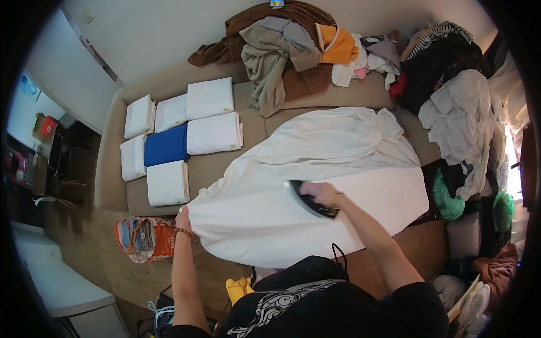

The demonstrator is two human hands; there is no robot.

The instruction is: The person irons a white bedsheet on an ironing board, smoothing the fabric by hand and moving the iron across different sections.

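Observation:
A large white cloth (pixel 253 198), possibly a sheet, is spread before me; its near part is fairly smooth and its far part lies in folds. My right hand (pixel 321 193) grips the handle of a black clothes iron (pixel 315 205), whose pointed tip faces away from me and to the left. The iron's soleplate rests on the cloth and cannot be seen. At the cloth's left edge, my left hand (pixel 183 219) pinches a corner and draws the fabric outward, leaving small puckers beside it. A beaded bracelet circles that wrist.
Behind the cloth stands a beige sofa (pixel 211 171) bearing several folded white cloths (pixel 211 98) and a folded blue one (pixel 166 145). Heaped garments (pixel 270 55) cover its back and right end. A bag of folded fabrics (pixel 146 238) sits on the floor by my left forearm.

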